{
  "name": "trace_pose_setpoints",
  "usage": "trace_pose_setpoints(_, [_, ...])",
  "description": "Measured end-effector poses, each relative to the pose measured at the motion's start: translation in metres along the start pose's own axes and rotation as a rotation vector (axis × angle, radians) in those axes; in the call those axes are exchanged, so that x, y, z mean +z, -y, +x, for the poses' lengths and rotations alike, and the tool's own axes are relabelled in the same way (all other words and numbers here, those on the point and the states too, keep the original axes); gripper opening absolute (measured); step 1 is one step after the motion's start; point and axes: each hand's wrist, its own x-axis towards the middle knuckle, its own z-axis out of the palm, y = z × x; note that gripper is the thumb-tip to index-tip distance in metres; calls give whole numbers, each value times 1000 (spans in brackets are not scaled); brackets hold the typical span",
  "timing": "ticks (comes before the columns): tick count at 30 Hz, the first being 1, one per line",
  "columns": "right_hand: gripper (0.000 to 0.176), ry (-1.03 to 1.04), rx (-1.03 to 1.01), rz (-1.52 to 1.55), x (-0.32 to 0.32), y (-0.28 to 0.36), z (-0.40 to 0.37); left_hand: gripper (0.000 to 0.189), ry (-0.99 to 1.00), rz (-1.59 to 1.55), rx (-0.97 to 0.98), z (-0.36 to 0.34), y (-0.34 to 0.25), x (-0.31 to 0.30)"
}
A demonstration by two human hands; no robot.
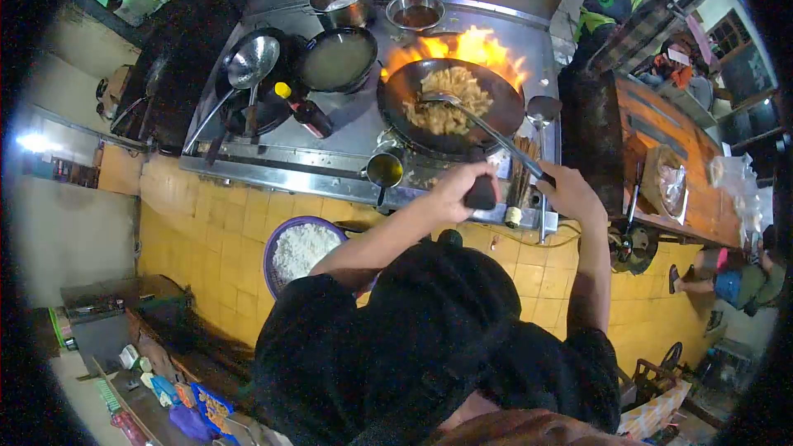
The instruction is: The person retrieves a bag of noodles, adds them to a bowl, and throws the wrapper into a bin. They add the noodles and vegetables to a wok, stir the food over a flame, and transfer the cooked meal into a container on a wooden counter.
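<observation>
My left hand [460, 192] is closed around the dark handle of a wok [396, 120] at the front of the stove. Pale, browned pieces of food [454, 83] lie in the wok, and tall flames [479, 48] rise behind its far rim. Closed on the grip of a long metal ladle [491, 128], my right hand [570, 190] is to the right of the wok. The ladle's head rests in the food. Between my hands and the wok lies a bundle of thin sticks [520, 186]. A metal cup of yellowish oil [385, 170] stands left of my left hand.
A sauce bottle [312, 118] leans near a pan of cloudy liquid [339, 60]. A skimmer [254, 63] lies over another pan. Behind are a pot [342, 2] and a bowl [415, 12]. A purple-rimmed basin [270, 252] holds rice below left. People are beyond the wooden table [661, 132].
</observation>
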Motion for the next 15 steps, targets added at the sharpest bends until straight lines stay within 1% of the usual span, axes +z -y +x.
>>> trace_pose_setpoints(2, [43, -30, -149, -34, 6, -3, -8, 16, -17, -66, -95, 15, 0, -28])
trace_pose_setpoints(3, [43, -1, -119, -1, 14, -6, -9, 19, -45, 31, 1, 37, 2, -63])
trace_pose_setpoints(4, [43, 2, -117, -2, 18, -7, -13, 21, -173, 158, 72, 47, 7, -87])
trace_pose_setpoints(5, [42, -36, -144, 4, 23, -8, -18, 22, -385, 366, 75, 21, -3, -57])
trace_pose_setpoints(7, [43, -121, -178, -41, 41, -21, -21, 27, -592, 470, 134, -4, 15, -29])
trace_pose_setpoints(8, [43, -124, -179, -44, 41, -16, -22, 27, -496, 361, 130, -1, 38, -32])
trace_pose_setpoints(9, [44, -98, -45, -75, 44, -7, -24, 28, -404, 251, 115, 1, 61, -35])
trace_pose_setpoints(10, [45, -75, 90, -102, 47, -2, -25, 19, -270, 222, -24, -13, 58, -21])
trace_pose_setpoints(12, [48, -50, 81, -31, 53, -8, -26, 19, -210, 293, -75, -17, 38, -12])
trace_pose_setpoints(14, [48, -21, 58, -124, 55, -15, -27, 22, -162, 236, -55, 8, 1, -40])
trace_pose_setpoints(15, [48, -64, 94, -168, 66, -31, -24, 19, -107, 237, 85, 34, 4, -77])
